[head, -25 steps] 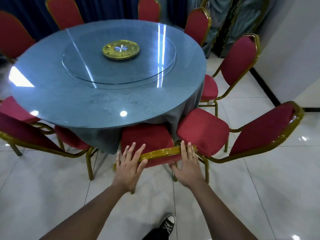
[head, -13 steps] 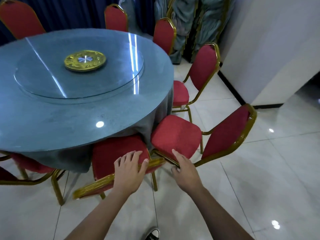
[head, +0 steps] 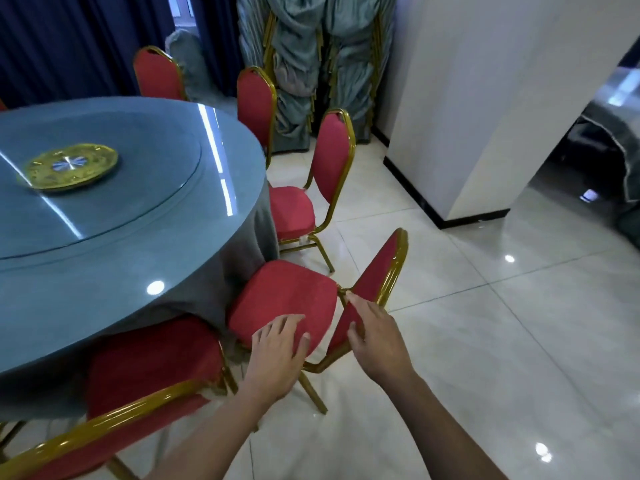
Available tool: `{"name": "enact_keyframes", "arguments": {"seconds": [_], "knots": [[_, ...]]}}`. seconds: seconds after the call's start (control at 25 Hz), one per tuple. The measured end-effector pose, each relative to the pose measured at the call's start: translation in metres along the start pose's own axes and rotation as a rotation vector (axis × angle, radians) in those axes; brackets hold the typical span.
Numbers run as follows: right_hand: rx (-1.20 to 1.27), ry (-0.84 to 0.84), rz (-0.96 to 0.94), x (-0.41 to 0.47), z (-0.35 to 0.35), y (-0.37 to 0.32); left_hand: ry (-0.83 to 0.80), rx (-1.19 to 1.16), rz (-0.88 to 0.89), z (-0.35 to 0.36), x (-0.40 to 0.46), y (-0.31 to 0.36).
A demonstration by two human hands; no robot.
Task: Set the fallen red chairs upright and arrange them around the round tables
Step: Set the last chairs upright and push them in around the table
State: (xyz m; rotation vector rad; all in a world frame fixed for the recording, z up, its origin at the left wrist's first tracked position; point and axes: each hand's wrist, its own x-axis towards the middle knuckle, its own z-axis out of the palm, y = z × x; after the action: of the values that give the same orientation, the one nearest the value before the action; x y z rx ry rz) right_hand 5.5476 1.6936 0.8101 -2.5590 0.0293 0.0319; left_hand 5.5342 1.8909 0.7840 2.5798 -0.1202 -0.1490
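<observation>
We have turned away from the red padded chair with a gold metal frame (head: 145, 386) at seven o'clock, which we were pushing in a second ago, and it now stands tucked under the round table with its grey cloth and glass top (head: 104, 271). Our hands have moved on to the next red padded chair (head: 287, 299), at five o'clock of the table, upright but angled with its back swung out toward three o'clock. The left hand (head: 277, 355) lies flat and spread on the front edge of the plush seat. The right hand (head: 377, 337) reaches to the glossy tubular frame where the back meets the seat, fingers loosely extended; whether they grip it we cannot tell. We judge this chair needs squaring to the table. The tiled floor (head: 485, 341) looks slick, so legs should slide.
</observation>
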Motion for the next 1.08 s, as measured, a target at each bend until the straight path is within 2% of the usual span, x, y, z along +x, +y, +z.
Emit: {"name": "enact_keyframes", "arguments": {"seconds": [0.28, 0.44, 0.68, 0.76, 0.92, 1.08], "knots": [[-0.022, -0.007, -0.107, 0.082, -0.078, 0.102, 0.05, -0.074, -0.089, 0.052, 0.054, 0.108], [-0.043, -0.038, -0.193, 0.136, -0.087, 0.142, 0.045, -0.102, -0.171, 0.076, 0.08, 0.142], [-0.112, -0.103, -0.296, 0.244, -0.078, 0.163, 0.037, -0.19, -0.349, 0.129, 0.145, 0.178], [-0.163, -0.155, -0.316, 0.264, -0.072, 0.174, 0.094, -0.135, -0.472, 0.149, 0.161, 0.192], [-0.184, -0.223, -0.477, 0.299, -0.069, 0.201, 0.363, -0.061, -0.676, 0.162, 0.185, 0.205], [-0.155, -0.282, -0.525, 0.324, -0.063, 0.216, 0.447, 0.012, -0.728, 0.177, 0.2, 0.201]]}}
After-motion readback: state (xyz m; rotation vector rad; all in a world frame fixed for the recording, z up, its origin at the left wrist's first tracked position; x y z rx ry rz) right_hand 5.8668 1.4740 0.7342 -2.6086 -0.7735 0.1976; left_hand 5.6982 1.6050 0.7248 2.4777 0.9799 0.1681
